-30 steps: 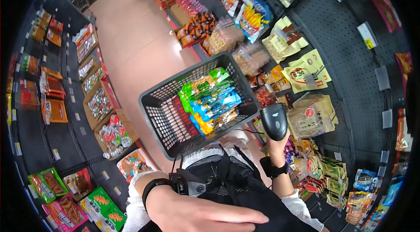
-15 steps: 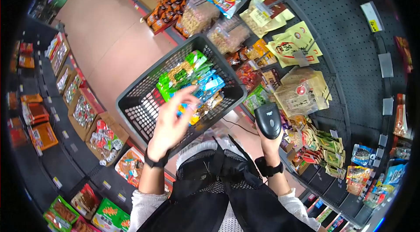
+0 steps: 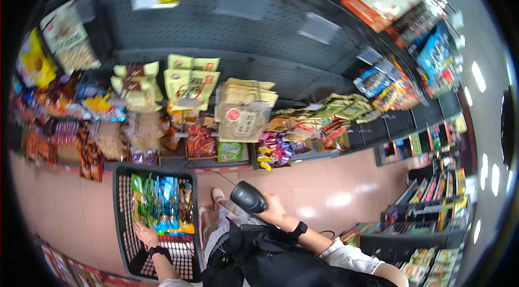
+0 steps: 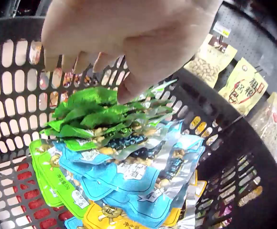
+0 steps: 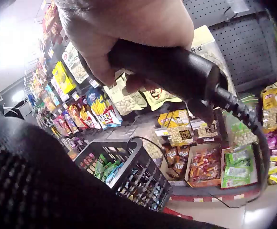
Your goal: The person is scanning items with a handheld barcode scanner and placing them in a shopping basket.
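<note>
A dark plastic basket [image 3: 120, 233] holds green, blue and orange snack packets [image 3: 165, 195]. The left hand [image 3: 145, 234] is inside it, at the green packets' edge. In the left wrist view that hand [image 4: 129, 43] is over the green packets [image 4: 95, 107], its fingers extended and its thumb against them; blue packets [image 4: 114, 171] lie beside. The right hand [image 3: 274, 209] grips a black handheld scanner [image 3: 248, 197] to the right of the basket. The right wrist view shows the right hand [image 5: 133, 24] curled round the scanner's handle [image 5: 162, 64], with a coiled cable at its end.
Shelves with hanging snack bags [image 3: 243, 114] run across the front, with boxes of small packets [image 3: 201, 138] low down. Pink tiled floor [image 3: 324, 179] lies below them. A magazine rack [image 3: 427, 206] stands at the right. The scanner's cable [image 5: 263, 162] loops down near the shelf.
The view has swung toward the right-hand shelves. The left hand has moved from over the body into the basket, against the packets. The right hand still holds the scanner.
</note>
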